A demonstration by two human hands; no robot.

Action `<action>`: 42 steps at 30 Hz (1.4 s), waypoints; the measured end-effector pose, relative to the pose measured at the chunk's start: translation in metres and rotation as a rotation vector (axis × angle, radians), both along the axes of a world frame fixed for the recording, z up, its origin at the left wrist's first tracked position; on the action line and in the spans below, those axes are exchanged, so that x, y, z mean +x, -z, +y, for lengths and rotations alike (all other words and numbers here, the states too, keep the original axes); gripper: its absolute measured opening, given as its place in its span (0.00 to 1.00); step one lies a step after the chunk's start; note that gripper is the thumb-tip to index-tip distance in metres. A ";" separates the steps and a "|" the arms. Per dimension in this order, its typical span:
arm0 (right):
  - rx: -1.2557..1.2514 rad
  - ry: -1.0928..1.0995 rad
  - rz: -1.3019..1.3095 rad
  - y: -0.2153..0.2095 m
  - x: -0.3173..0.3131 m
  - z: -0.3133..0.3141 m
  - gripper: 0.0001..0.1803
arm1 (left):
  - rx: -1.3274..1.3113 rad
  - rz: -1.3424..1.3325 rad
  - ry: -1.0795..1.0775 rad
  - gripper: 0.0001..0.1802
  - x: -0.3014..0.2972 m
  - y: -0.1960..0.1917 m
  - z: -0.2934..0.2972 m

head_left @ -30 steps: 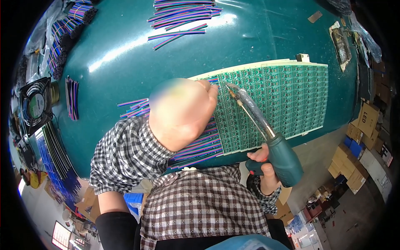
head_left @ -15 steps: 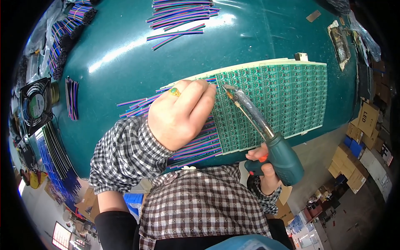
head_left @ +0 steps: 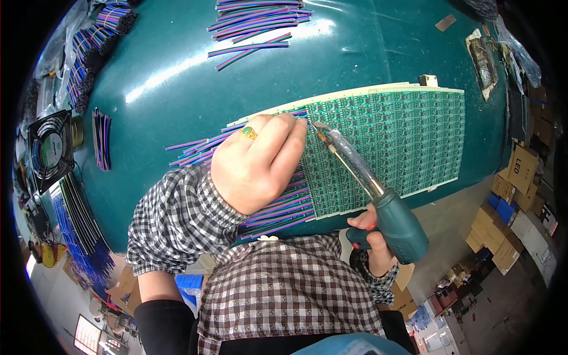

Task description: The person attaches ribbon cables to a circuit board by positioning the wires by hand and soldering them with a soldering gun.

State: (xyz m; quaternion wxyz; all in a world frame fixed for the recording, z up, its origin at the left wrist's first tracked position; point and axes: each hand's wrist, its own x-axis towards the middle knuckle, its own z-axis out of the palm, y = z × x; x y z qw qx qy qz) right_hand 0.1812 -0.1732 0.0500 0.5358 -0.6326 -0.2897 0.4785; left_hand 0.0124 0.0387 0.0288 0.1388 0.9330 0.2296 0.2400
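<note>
A green circuit board panel [head_left: 384, 136], covered in rows of small components, lies on the table. Multicoloured ribbon wires [head_left: 278, 213] run off its left edge. My left hand [head_left: 257, 160], with a ring on one finger, rests over these wires, its fingertips pinched at the board's left edge near the far side; the wire end in them is mostly covered by the fingers. In my right hand [head_left: 376, 236] is a green trigger-type soldering iron [head_left: 402, 228]. Its tip and thin solder feed tube meet the board's edge just right of my left fingertips.
Loose ribbon wires [head_left: 260, 21] are piled at the far side, with a smaller bundle [head_left: 102, 139] at left. A black fan [head_left: 52, 151] stands at the left edge. A dirty tray-like piece [head_left: 482, 62] lies far right on the green table [head_left: 177, 77]. Cardboard boxes [head_left: 497, 236] sit beyond the right edge.
My right hand has shifted the soldering iron slightly left, bringing its tip closer to my left fingertips. My left hand has barely moved.
</note>
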 end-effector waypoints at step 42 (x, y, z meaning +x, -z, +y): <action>0.159 0.794 -0.384 -0.043 0.172 0.060 0.24 | -0.038 0.174 -0.036 0.21 -0.028 -0.025 0.001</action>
